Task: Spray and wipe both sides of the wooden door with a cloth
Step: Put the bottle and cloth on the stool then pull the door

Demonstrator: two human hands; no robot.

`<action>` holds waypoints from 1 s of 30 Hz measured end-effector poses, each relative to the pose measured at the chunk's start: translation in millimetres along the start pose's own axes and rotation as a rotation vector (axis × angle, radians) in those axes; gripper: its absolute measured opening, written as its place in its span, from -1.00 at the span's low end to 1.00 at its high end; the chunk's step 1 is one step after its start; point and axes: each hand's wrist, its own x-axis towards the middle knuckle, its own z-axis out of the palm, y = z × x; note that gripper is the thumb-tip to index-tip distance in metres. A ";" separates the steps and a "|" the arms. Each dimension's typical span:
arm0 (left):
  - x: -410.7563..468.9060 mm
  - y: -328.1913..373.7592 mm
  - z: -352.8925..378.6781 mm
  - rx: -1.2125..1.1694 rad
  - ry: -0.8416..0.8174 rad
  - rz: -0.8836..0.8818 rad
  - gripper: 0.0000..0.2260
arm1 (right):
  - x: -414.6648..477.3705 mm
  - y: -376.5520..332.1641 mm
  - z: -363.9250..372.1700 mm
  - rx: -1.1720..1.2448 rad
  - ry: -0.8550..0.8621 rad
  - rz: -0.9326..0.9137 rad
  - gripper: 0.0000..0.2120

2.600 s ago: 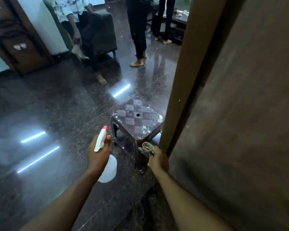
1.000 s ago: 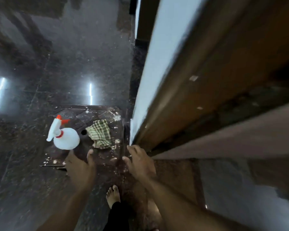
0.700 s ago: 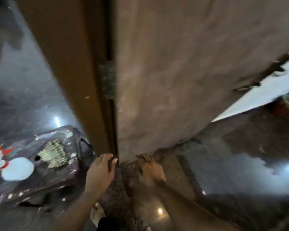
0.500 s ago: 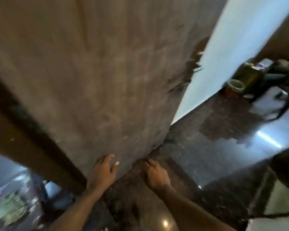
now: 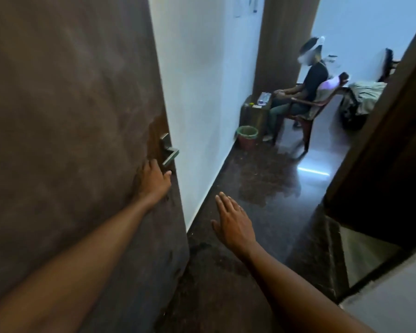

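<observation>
The brown wooden door point(image 5: 65, 121) fills the left half of the view, its free edge toward the middle. A metal lever handle point(image 5: 169, 152) sticks out near that edge. My left hand point(image 5: 154, 180) is stretched out against the door just below the handle, fingers extended, holding nothing. My right hand point(image 5: 233, 222) hovers open over the dark floor to the right of the door edge, fingers straight and empty. The spray bottle and the cloth are out of sight.
A white wall point(image 5: 202, 80) runs beyond the door edge. A person sits on a chair point(image 5: 305, 109) at the far end, beside a green-rimmed bin point(image 5: 247, 137) and a small cabinet point(image 5: 256, 111). A dark door frame point(image 5: 382, 152) stands at right.
The spray bottle and cloth were set down on the stool and left behind. My view swung right along the door face to its handle edge, and my left hand rose toward the handle.
</observation>
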 end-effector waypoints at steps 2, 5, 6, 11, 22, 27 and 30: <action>39.9 25.7 13.2 0.062 -0.015 0.000 -0.54 | 27.6 15.4 -9.1 -0.003 0.031 0.047 -0.29; 88.4 39.0 48.4 0.033 -0.142 -0.132 -0.47 | 62.3 34.0 -21.4 -0.031 0.045 0.073 -0.29; 101.9 38.8 60.7 0.027 -0.188 -0.182 -0.46 | 72.8 38.4 -24.0 -0.036 0.045 0.080 -0.29; 142.6 40.7 95.3 0.082 -0.317 -0.321 -0.42 | 100.4 56.0 -24.2 -0.033 0.018 0.085 -0.31; 123.9 54.3 114.0 0.117 -0.206 -0.277 -0.55 | 47.6 99.0 -31.6 0.008 0.046 0.231 -0.38; 35.0 112.4 125.5 0.086 -0.162 -0.197 -0.39 | -7.1 103.5 -42.9 0.019 0.071 0.280 -0.44; -21.3 136.9 135.5 -0.015 -0.171 -0.125 -0.42 | -60.7 103.5 -46.2 -0.004 0.064 0.318 -0.48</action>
